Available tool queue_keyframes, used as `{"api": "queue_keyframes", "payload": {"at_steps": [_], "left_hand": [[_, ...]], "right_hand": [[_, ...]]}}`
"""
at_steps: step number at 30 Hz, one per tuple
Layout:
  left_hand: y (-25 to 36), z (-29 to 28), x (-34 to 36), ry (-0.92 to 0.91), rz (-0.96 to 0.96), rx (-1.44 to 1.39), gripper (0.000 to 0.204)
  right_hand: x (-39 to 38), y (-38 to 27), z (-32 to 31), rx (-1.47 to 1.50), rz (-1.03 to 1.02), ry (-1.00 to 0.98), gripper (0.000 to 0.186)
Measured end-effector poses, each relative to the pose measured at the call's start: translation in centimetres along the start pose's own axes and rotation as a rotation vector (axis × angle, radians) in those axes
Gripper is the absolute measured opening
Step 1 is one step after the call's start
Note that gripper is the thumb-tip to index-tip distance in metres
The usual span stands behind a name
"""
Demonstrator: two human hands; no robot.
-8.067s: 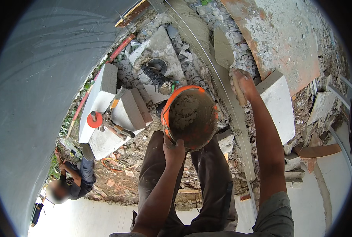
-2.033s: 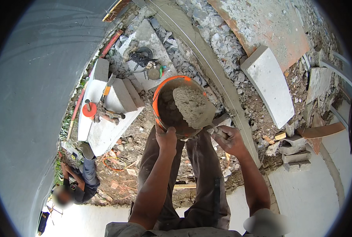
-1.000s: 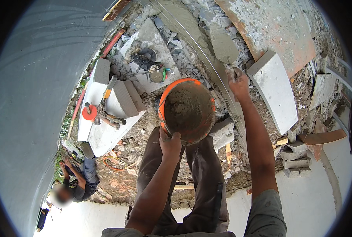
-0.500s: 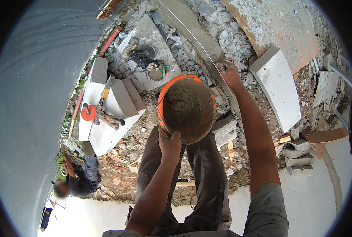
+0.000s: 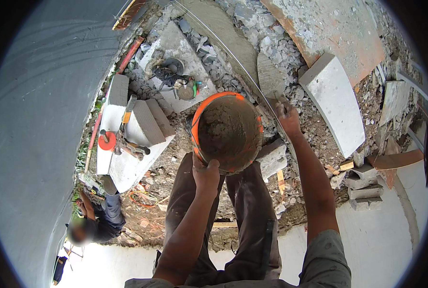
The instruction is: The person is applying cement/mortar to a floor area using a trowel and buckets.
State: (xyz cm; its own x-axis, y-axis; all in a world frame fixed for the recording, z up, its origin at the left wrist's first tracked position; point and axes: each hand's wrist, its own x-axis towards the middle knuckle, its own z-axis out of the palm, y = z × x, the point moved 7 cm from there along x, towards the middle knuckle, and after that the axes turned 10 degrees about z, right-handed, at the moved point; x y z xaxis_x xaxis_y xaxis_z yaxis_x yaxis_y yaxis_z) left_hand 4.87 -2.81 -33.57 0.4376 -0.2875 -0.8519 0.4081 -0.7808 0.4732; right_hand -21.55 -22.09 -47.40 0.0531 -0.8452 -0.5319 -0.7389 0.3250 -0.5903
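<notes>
While the left hand (image 5: 205, 176) grips: near rim of the orange bucket (image 5: 196, 122), above the thighs (image 5: 219, 199), mortar (image 5: 226, 127) inside
Right hand (image 5: 289, 117): closed round the trowel (image 5: 271, 78)
Blade: along the rubble side of the mortar strip (image 5: 209, 18)
String line (image 5: 245, 70): don't bump it, imo; low blade angle, light strokes

soft daylight washes out the pale floor (image 5: 127, 261), and edges bow into black

Smooth grey wall (image 5: 41, 120) on my left, rubble-strewn ground (image 5: 151, 233) around me, pale surface (image 5: 122, 269) along bottom of view, brightest lower left.
</notes>
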Motion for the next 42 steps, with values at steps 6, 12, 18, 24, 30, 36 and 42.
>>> {"api": "queue_keyframes", "payload": {"at_steps": [6,12,18,24,30,36,42], "left_hand": [[0.6,0.0,0.0,0.003,0.026,0.013,0.073],[-0.4,-0.2,0.1,0.04,0.036,0.005,0.059],[-0.4,-0.4,-0.2,-0.008,0.035,0.015,0.075],[1.1,-2.1,-2.6,0.042,0.211,0.282,0.067],[5.5,-1.2,-10.7,-0.15,0.447,0.431,0.06],[10.3,-6.4,-14.1,-0.039,0.656,0.656,0.058],[14.3,-5.1,-18.7,-0.18,0.962,0.722,0.064]], "right_hand": [[5.9,-6.1,0.6,0.093,0.038,-0.096,0.026],[4.1,-1.7,-0.4,-0.096,0.024,-0.162,0.022],[-9.0,1.6,-13.7,-0.083,0.104,0.062,0.017],[-20.3,-12.3,-15.3,-0.243,0.094,-0.326,0.017],[-22.9,-13.9,-4.0,-0.629,0.074,-0.122,0.016],[-28.8,-20.7,-4.5,-0.464,-0.245,-0.091,0.017],[-27.2,-19.8,-4.1,-0.518,-0.069,-0.225,0.017]]}}
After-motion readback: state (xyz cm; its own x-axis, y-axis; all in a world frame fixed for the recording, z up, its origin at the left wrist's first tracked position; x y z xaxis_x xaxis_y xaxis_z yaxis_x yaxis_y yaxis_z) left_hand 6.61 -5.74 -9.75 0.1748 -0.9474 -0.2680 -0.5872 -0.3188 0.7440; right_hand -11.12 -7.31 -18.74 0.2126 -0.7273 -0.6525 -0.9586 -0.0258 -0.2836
